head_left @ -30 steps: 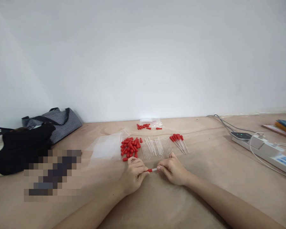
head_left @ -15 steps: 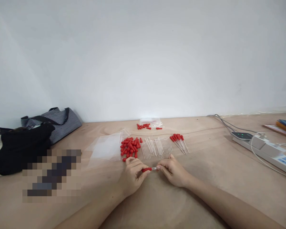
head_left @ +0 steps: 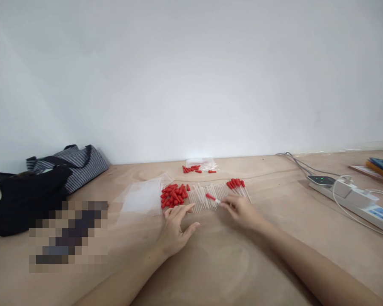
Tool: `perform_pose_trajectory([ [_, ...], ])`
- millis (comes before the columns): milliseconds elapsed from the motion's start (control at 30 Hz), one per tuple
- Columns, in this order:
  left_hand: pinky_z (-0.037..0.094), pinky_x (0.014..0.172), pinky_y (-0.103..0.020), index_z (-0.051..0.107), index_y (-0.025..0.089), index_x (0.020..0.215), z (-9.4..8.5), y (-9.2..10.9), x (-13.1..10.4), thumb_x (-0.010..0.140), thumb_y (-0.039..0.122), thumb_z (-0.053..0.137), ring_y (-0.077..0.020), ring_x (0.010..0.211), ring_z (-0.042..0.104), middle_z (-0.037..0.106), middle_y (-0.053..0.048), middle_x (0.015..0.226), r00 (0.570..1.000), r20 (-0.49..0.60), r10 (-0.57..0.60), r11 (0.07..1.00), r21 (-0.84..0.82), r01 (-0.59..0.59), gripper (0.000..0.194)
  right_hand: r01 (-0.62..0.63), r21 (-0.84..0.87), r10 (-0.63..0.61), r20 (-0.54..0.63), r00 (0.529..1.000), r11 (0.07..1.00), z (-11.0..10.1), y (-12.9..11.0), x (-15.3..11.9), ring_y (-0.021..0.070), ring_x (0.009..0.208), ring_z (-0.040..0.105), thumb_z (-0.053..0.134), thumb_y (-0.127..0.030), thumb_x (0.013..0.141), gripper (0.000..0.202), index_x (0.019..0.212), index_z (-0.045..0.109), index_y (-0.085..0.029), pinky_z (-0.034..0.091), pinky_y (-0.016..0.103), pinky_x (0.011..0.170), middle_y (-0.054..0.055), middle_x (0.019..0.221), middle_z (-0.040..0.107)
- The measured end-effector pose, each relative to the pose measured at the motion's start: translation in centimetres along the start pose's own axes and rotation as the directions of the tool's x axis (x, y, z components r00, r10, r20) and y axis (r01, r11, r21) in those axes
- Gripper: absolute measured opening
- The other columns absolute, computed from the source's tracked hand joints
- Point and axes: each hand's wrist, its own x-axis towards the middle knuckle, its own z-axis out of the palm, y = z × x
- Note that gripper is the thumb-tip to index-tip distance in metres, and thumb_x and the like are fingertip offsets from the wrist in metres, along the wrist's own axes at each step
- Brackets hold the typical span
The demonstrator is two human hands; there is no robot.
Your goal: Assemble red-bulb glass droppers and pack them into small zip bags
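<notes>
Head view: right hand (head_left: 238,209) pinches a red-bulbed tube (head_left: 212,198) above the loose clear tubes (head_left: 199,198). Left hand (head_left: 176,229) open, holding nothing, beside the red bulbs (head_left: 173,196). Tube probably light, slick, brittle; bulb likely soft; best gripped near the join. Wall (head_left: 191,85) bounds the far edge; room nearer the person.

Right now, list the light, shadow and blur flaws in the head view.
Head view: a pale glow low on the wall; head view: soft shadow on the table beside the right forearm; head view: the red-capped tube in the right hand looks slightly blurred; head view: pixel blocks mask something at left.
</notes>
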Motion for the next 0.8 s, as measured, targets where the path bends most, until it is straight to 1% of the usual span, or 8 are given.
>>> perform_pose_trajectory([
  [33, 0.027, 0.086, -0.041, 0.045, 0.025, 0.113, 0.0, -0.2, 0.0, 0.078, 0.032, 0.053, -0.0214, 0.091, 0.054, 0.060, -0.003, 0.096, 1.000, 0.000, -0.016, 1.000, 0.001, 0.016, 0.036, -0.104, 0.011, 0.104, -0.086, 0.991, 0.995, -0.3, 1.1, 0.3, 0.0142, 0.068, 0.055, 0.041, -0.025, 0.082, 0.024, 0.075, 0.061, -0.016, 0.039, 0.023, 0.062, 0.005, 0.073, 0.063],
  [67, 0.027, 0.086, -0.041, 0.046, 0.025, 0.113, 0.1, -0.4, 0.0, 0.079, 0.032, 0.052, -0.0212, 0.089, 0.054, 0.061, -0.002, 0.094, 1.000, 0.000, -0.027, 1.000, 0.001, 0.027, 0.035, -0.216, 0.020, 0.217, -0.161, 0.963, 0.976, -0.7, 2.3, 0.6, 0.0144, 0.067, 0.056, 0.040, -0.026, 0.082, 0.025, 0.076, 0.062, -0.016, 0.039, 0.023, 0.061, 0.006, 0.074, 0.064],
  [133, 0.028, 0.085, -0.041, 0.046, 0.025, 0.111, 0.2, -0.5, 0.1, 0.078, 0.030, 0.052, -0.0212, 0.088, 0.055, 0.061, -0.002, 0.092, 0.999, 0.004, -0.043, 0.999, 0.002, 0.043, 0.033, -0.431, -0.018, 0.409, -0.276, 0.870, 0.902, -1.5, 4.6, 1.0, 0.0150, 0.068, 0.059, 0.043, -0.027, 0.079, 0.023, 0.078, 0.063, -0.016, 0.039, 0.022, 0.060, 0.006, 0.078, 0.066],
  [167, 0.029, 0.085, -0.041, 0.047, 0.025, 0.111, 0.3, -0.5, 0.1, 0.078, 0.029, 0.052, -0.0214, 0.088, 0.055, 0.061, -0.002, 0.092, 0.999, 0.007, -0.049, 0.999, 0.003, 0.049, 0.033, -0.516, -0.047, 0.476, -0.321, 0.818, 0.855, -1.9, 5.6, 1.0, 0.0156, 0.070, 0.060, 0.044, -0.027, 0.079, 0.023, 0.078, 0.063, -0.016, 0.039, 0.022, 0.059, 0.006, 0.078, 0.067],
  [200, 0.029, 0.084, -0.041, 0.047, 0.025, 0.110, 0.3, -0.5, 0.2, 0.077, 0.028, 0.052, -0.0214, 0.088, 0.055, 0.061, -0.002, 0.092, 0.999, 0.013, -0.052, 0.999, 0.005, 0.052, 0.033, -0.561, -0.060, 0.510, -0.346, 0.788, 0.826, -2.1, 6.4, 1.1, 0.0165, 0.071, 0.060, 0.043, -0.027, 0.078, 0.023, 0.078, 0.064, -0.015, 0.039, 0.022, 0.059, 0.008, 0.078, 0.067],
  [267, 0.030, 0.084, -0.041, 0.048, 0.025, 0.109, 0.4, -0.5, 0.2, 0.077, 0.027, 0.052, -0.0215, 0.088, 0.055, 0.061, -0.002, 0.091, 0.998, 0.024, -0.058, 0.998, 0.010, 0.057, 0.032, -0.609, -0.081, 0.545, -0.366, 0.754, 0.789, -2.3, 7.6, 1.0, 0.0180, 0.072, 0.061, 0.043, -0.026, 0.078, 0.024, 0.078, 0.064, -0.014, 0.039, 0.022, 0.059, 0.010, 0.077, 0.067],
  [533, 0.030, 0.082, -0.041, 0.054, 0.023, 0.100, 0.1, -0.1, 0.3, 0.077, 0.025, 0.052, -0.0216, 0.087, 0.054, 0.062, -0.002, 0.088, 0.998, 0.047, -0.051, 0.998, 0.048, 0.048, 0.023, -0.618, -0.148, 0.553, -0.324, 0.768, 0.772, -1.1, 8.3, 1.3, 0.0195, 0.073, 0.061, 0.048, -0.025, 0.076, 0.021, 0.078, 0.065, -0.013, 0.038, 0.023, 0.058, 0.011, 0.074, 0.067],
  [800, 0.029, 0.082, -0.042, 0.055, 0.023, 0.097, 0.1, -0.1, 0.3, 0.077, 0.023, 0.053, -0.0214, 0.089, 0.054, 0.062, -0.002, 0.092, 0.996, 0.071, -0.047, 0.998, 0.045, 0.044, 0.019, -0.612, -0.168, 0.549, -0.305, 0.778, 0.773, -1.3, 8.6, 1.2, 0.0183, 0.074, 0.061, 0.047, -0.024, 0.076, 0.021, 0.080, 0.066, -0.014, 0.039, 0.022, 0.060, 0.009, 0.078, 0.067],
])
